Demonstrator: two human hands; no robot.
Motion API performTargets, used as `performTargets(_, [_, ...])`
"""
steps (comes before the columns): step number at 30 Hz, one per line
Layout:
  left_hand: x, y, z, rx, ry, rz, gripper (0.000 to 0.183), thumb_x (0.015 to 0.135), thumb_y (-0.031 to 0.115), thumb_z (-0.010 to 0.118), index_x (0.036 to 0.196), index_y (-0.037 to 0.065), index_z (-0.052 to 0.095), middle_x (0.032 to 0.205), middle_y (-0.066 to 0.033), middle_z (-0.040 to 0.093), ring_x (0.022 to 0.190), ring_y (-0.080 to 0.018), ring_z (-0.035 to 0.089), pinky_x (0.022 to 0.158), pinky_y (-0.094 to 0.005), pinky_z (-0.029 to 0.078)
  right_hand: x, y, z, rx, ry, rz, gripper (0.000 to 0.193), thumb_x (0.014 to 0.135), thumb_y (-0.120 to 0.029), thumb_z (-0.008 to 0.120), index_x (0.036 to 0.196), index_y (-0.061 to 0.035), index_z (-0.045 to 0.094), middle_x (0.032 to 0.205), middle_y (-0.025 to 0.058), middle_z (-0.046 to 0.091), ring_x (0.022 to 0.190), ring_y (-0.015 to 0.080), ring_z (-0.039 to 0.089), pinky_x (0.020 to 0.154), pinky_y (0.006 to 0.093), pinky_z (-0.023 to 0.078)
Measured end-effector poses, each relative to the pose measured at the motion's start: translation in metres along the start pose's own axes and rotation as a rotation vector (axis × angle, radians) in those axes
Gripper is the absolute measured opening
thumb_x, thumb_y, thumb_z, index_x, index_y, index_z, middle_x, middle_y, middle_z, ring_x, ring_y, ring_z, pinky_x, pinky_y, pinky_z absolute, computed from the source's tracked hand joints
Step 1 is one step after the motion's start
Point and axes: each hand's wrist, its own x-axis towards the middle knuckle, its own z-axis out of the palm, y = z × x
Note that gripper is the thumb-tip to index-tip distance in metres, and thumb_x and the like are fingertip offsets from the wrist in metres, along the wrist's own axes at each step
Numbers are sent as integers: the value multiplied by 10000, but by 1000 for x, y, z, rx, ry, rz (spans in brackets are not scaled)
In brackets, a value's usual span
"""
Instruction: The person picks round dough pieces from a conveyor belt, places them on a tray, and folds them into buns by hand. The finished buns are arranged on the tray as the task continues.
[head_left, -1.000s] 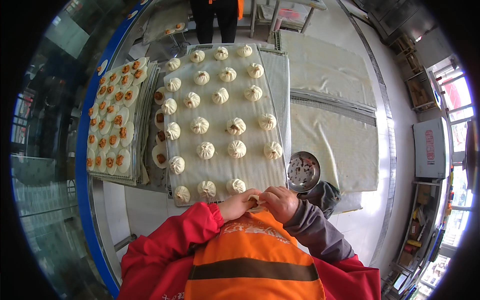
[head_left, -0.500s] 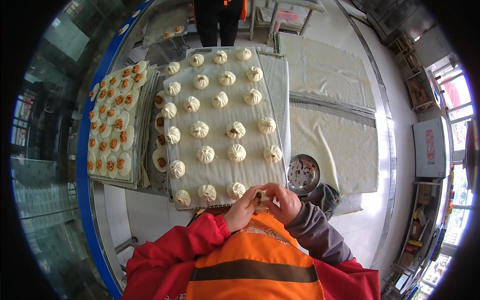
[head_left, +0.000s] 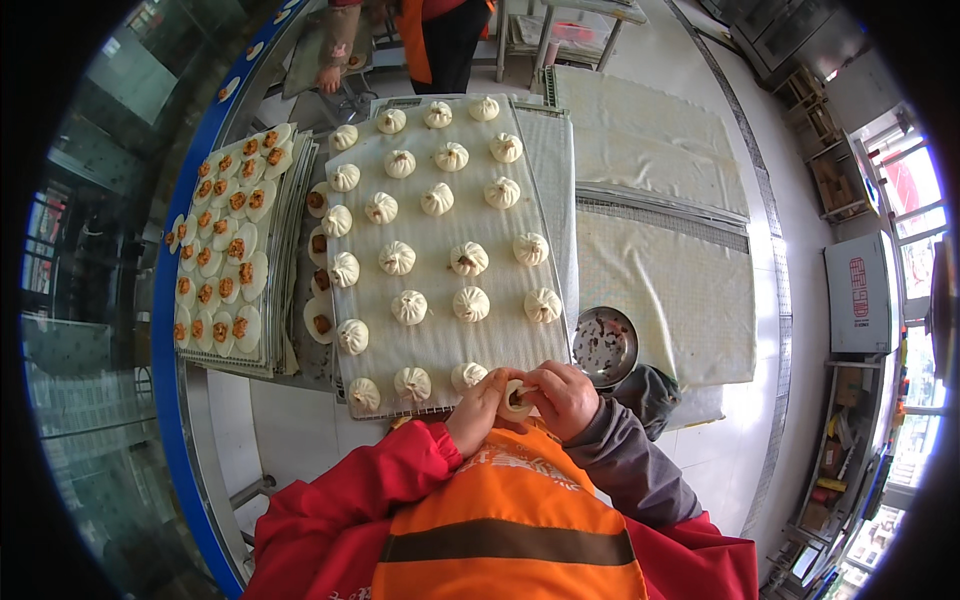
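Observation:
Between my hands, just off the near edge of the cloth-lined tray (head_left: 450,345), is a half-closed bun (head_left: 515,400) with dark filling showing in its opening. My left hand (head_left: 478,412) cups it from the left, while my right hand (head_left: 562,400) pinches the dough rim from the right. Rows of pleated buns (head_left: 470,303) sit spaced out on the tray. The nearest finished bun (head_left: 467,376) lies right beside my left fingertips. A round metal bowl (head_left: 605,347) with dark scraps in it stands to the right of my right hand.
At left, stacked trays hold dough wrappers topped with orange filling (head_left: 236,248). More filled wrappers (head_left: 320,322) lie partly under the bun tray. Cloth-covered racks (head_left: 665,290) stand on the right. Another person's hand (head_left: 329,78) reaches in at the far side. A blue edge (head_left: 180,400) runs along the left.
The bun in my hands has turned so its opening faces up more. Across the tray, the other person has moved left with an arm now reaching down; more wrappers lie on the blue edge.

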Motion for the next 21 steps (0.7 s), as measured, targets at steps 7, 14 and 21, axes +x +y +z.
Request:
performTargets(7, [9,-16,1,109,89,74,555,1045,522,299,1208,55,552,844,-37,624,632,-101,572,516,-238,458,1,-2,-8,-40,-78,-18,153,794,-94,664,933,-57,610,831,93,603,716,282,626,667,358,514])
performTargets(14, [21,-17,5,451,140,516,561,1046,522,297,1151,55,591,849,-43,650,746,-84,626,577,-204,486,-5,2,-5,8,-10,-18,140,795,-95,672,921,-60,622,800,81,605,686,279,626,628,358,515])
performTargets(21, [6,7,2,348,-25,45,592,1018,577,304,1220,74,543,861,-53,647,627,-84,603,499,-203,466,-6,2,-7,4,22,-87,149,780,-95,692,911,-67,628,797,66,609,692,280,631,635,358,517])
